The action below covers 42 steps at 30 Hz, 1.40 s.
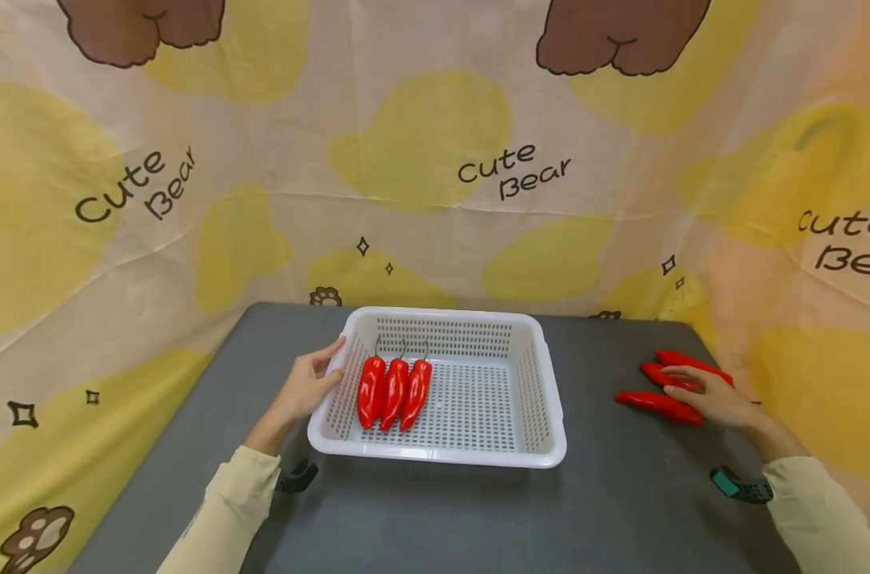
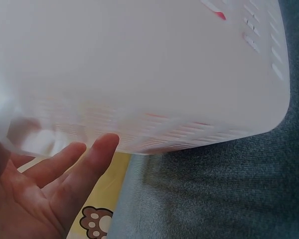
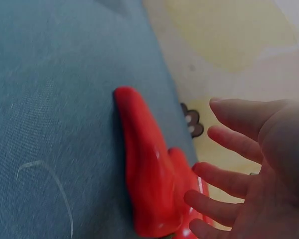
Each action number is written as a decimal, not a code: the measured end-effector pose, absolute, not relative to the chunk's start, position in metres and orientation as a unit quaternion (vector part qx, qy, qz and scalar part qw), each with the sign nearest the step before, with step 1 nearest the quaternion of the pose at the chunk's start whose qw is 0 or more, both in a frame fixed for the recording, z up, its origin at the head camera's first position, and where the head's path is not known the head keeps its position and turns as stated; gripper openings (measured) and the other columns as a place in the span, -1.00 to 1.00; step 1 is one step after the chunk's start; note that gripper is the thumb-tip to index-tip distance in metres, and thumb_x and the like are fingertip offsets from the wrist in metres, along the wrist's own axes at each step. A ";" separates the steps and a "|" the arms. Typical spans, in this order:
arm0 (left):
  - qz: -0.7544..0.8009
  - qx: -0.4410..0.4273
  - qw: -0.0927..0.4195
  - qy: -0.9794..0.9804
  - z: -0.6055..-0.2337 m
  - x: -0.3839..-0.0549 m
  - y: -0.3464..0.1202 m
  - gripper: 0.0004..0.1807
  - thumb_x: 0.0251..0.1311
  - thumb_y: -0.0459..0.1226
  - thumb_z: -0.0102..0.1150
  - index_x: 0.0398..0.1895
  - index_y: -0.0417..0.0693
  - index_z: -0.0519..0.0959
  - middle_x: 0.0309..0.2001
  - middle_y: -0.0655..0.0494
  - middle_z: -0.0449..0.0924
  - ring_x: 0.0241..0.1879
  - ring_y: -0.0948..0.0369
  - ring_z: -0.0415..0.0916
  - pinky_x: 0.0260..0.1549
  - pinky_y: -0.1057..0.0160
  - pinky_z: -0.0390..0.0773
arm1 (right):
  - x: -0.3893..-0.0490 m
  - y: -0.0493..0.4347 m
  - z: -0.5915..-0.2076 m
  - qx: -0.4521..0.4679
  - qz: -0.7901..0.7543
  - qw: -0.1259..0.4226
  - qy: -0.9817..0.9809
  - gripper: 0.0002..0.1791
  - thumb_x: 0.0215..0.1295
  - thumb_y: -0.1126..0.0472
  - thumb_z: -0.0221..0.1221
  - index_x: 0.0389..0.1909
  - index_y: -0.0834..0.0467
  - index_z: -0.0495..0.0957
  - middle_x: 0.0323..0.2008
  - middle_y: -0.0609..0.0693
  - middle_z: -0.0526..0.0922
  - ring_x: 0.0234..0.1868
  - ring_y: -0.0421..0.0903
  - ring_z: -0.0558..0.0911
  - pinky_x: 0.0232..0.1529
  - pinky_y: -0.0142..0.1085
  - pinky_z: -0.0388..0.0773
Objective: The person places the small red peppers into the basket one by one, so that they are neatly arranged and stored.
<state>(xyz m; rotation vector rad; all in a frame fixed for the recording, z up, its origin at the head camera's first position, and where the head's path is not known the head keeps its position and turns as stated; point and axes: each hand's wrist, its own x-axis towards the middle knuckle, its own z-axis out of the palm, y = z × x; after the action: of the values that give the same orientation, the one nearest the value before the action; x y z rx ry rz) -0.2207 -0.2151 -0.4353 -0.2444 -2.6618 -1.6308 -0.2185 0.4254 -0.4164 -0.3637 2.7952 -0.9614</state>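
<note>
My left hand (image 1: pixel 311 387) holds the left rim of a white perforated plastic basket (image 1: pixel 442 460), thumb over the edge; the left wrist view shows fingers (image 2: pixel 97 157) reaching beneath the rim. Inside, along its left side, three glossy red chili peppers (image 1: pixel 394 392) lie side by side, green stems pointing away. Over on the right, my right hand (image 1: pixel 718 402) hovers with spread, relaxed fingers above more red peppers. The nearest red pepper (image 1: pixel 657 405) lies apart from two others behind it, partly covered by the hand; in the right wrist view the fingers are beside the red pepper (image 3: pixel 147 169), gripping nothing.
The dark grey tabletop (image 1: pixel 420 518) carries the basket and the loose peppers. A printed cloth (image 1: pixel 420 143) with yellow patches and lettering hangs behind and along both sides. Dark bands (image 1: pixel 742 485) sit at both wrists.
</note>
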 end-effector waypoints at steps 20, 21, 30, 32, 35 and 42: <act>-0.520 -0.097 0.007 -0.849 -0.432 -0.227 -0.212 -0.34 0.36 -0.44 0.00 0.54 -0.25 0.18 0.38 -0.46 0.35 0.11 -0.29 0.60 -0.19 0.04 0.77 | -0.222 0.448 -0.448 -0.213 -0.238 0.023 0.947 -0.49 0.03 0.44 0.40 0.04 0.49 0.51 -0.01 0.49 0.62 -0.07 -0.32 0.58 -0.23 -0.51 0.53; -0.519 -0.096 0.009 -0.849 -0.433 -0.228 -0.213 -0.34 0.37 -0.44 0.00 0.53 -0.25 0.19 0.38 -0.46 0.35 0.11 -0.29 0.60 -0.19 0.05 0.77 | -0.222 0.448 -0.449 -0.211 -0.232 0.030 0.949 -0.47 0.03 0.44 0.40 0.05 0.49 0.50 0.00 0.48 0.61 -0.07 -0.18 0.61 -0.22 -0.49 0.53; -0.524 -0.089 0.005 -0.847 -0.431 -0.223 -0.214 -0.35 0.39 -0.42 0.03 0.53 -0.25 0.20 0.36 -0.49 0.36 0.07 -0.27 0.63 -0.21 0.06 0.78 | -0.220 0.440 -0.445 -0.185 -0.211 0.051 0.958 -0.43 0.11 0.36 0.40 0.12 0.53 0.46 0.04 0.49 0.58 0.00 0.35 0.61 -0.12 -0.14 0.64; -0.523 -0.088 0.008 -0.848 -0.431 -0.221 -0.214 -0.35 0.38 -0.42 0.04 0.53 -0.26 0.20 0.35 -0.50 0.37 0.07 -0.28 0.63 -0.21 0.06 0.78 | -0.219 0.440 -0.442 -0.181 -0.216 0.039 0.959 -0.43 0.16 0.31 0.38 0.14 0.51 0.47 0.07 0.49 0.58 0.01 0.35 0.60 -0.12 -0.17 0.62; -0.523 -0.086 0.009 -0.848 -0.432 -0.221 -0.214 -0.35 0.39 -0.42 0.03 0.53 -0.24 0.19 0.36 -0.49 0.37 0.06 -0.28 0.64 -0.21 0.05 0.78 | -0.221 0.440 -0.438 -0.170 -0.226 0.013 0.959 -0.41 0.22 0.25 0.36 0.19 0.47 0.46 0.08 0.47 0.59 0.00 0.28 0.59 -0.20 -0.31 0.58; -0.519 -0.086 0.007 -0.850 -0.435 -0.222 -0.215 -0.34 0.39 -0.41 0.03 0.54 -0.22 0.18 0.37 -0.46 0.36 0.09 -0.29 0.62 -0.21 0.06 0.78 | -0.233 0.435 -0.422 -0.158 -0.283 -0.036 0.945 -0.43 0.33 0.22 0.29 0.25 0.44 0.42 0.03 0.50 0.62 -0.25 -0.50 0.49 -0.42 -0.45 0.56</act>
<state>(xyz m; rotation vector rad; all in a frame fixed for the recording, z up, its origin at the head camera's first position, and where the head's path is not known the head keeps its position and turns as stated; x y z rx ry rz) -0.2216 -0.2146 -0.4345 -0.2701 -2.6593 -1.6245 -0.2329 0.4345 -0.4216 -0.5071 3.0397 -0.9105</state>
